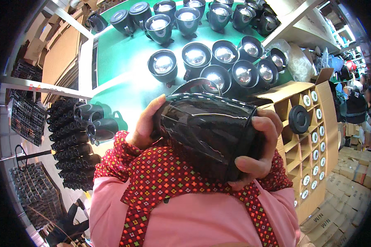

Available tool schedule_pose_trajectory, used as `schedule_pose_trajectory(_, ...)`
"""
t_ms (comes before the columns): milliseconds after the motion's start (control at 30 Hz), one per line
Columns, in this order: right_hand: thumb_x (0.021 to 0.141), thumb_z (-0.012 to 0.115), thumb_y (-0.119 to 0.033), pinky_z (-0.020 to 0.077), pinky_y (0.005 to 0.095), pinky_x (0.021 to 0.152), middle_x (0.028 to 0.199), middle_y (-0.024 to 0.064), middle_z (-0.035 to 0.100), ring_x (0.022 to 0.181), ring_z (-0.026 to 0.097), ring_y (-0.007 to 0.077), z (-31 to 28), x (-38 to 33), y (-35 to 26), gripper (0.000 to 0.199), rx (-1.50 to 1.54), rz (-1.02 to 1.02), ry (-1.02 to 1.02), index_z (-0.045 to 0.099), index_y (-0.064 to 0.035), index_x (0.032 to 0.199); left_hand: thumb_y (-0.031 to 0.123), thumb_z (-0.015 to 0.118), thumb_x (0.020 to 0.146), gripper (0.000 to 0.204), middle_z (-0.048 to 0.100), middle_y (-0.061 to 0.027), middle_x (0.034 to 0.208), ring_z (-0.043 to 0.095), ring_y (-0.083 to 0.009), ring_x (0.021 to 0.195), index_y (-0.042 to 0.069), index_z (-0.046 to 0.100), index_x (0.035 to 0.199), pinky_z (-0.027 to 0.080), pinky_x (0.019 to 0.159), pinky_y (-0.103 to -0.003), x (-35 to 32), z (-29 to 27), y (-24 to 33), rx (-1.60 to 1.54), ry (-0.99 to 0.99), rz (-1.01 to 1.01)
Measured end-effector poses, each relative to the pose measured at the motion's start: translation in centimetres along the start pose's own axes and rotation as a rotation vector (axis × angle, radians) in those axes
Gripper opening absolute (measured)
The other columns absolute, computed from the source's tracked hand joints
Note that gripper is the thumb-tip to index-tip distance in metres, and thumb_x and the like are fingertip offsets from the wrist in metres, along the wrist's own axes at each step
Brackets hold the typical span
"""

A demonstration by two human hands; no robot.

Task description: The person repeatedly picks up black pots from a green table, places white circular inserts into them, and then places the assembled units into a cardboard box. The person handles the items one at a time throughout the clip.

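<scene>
A glossy black lamp housing lies sideways between both hands, close to my chest. My left hand grips its narrower end, thumb up along the rim. Wrapped around the wider end is my right hand, fingers over the top and thumb beneath. A metal bracket arches just above the housing. Patterned red sleeves cover both forearms.
Several black spotlights with shiny reflectors stand on the green table ahead. A cardboard box with dividers holding round parts stands at the right. Stacked black housings are at the left. People stand at the far right.
</scene>
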State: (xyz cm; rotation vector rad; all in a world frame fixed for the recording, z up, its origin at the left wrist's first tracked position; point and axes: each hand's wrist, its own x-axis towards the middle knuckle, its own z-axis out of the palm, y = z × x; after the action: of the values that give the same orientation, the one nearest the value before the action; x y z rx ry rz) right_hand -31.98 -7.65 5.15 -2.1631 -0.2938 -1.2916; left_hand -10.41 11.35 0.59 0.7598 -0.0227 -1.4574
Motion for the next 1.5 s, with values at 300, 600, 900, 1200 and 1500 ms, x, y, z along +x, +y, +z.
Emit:
schedule_pose_trajectory(300,0.083,0.077,-0.063,0.0284,0.0572,0.120,0.160,0.0276,0.032,0.148,0.034,0.0450,3.4,1.2,4.9,0.090,0.309,0.218,-0.012,0.044,-0.0142,0.151,0.049,0.048,0.106,0.068,0.059,-0.0177,0.149,0.060,-0.0290,0.133,-0.002,0.048,0.151,0.046,0.114,-0.043,0.1,-2.6,1.6,0.249,-0.158,0.548)
schedule_pose_trajectory(600,0.066,0.095,-0.032,0.0409,0.0490,0.117,0.148,0.0215,0.050,0.139,0.051,0.0355,7.8,4.9,5.4,0.120,0.662,0.760,-0.252,0.028,-0.0030,0.161,0.026,0.084,0.088,0.079,0.060,-0.0120,0.145,0.049,-0.0234,0.141,0.002,0.048,0.154,0.030,0.124,-0.042,-4.4,-7.6,7.8,0.931,0.112,0.610)
schedule_pose_trajectory(900,0.055,0.093,-0.038,0.0411,0.0643,0.112,0.150,0.0244,0.044,0.137,0.043,0.0524,15.9,12.8,7.3,0.100,0.163,0.016,-0.968,0.057,-0.0197,0.146,0.031,0.075,0.096,0.038,0.070,-0.0238,0.100,0.069,-0.0428,0.092,0.002,0.063,0.117,0.054,0.079,-0.048,-7.8,-9.2,15.1,1.865,-0.034,0.337)
schedule_pose_trajectory(1200,0.068,0.096,-0.039,0.0423,0.0553,0.112,0.153,0.0231,0.048,0.137,0.050,0.0447,20.0,13.5,11.4,0.096,0.084,0.239,-0.710,0.055,-0.0113,0.150,0.030,0.074,0.098,0.033,0.062,-0.0096,0.081,0.059,-0.0142,0.074,-0.002,0.065,0.101,0.052,0.066,-0.033,-6.4,-22.0,17.9,1.209,0.385,0.212)
schedule_pose_trajectory(1500,0.080,0.088,-0.015,0.0496,0.0439,0.108,0.133,0.0210,0.065,0.127,0.062,0.0380,16.7,6.3,11.8,0.061,0.024,0.774,-0.721,0.064,-0.0026,0.135,0.028,0.079,0.094,0.031,0.074,-0.0096,0.090,0.066,-0.0159,0.077,-0.001,0.074,0.103,0.055,0.067,-0.033,8.5,-35.5,29.2,0.784,0.953,0.623)
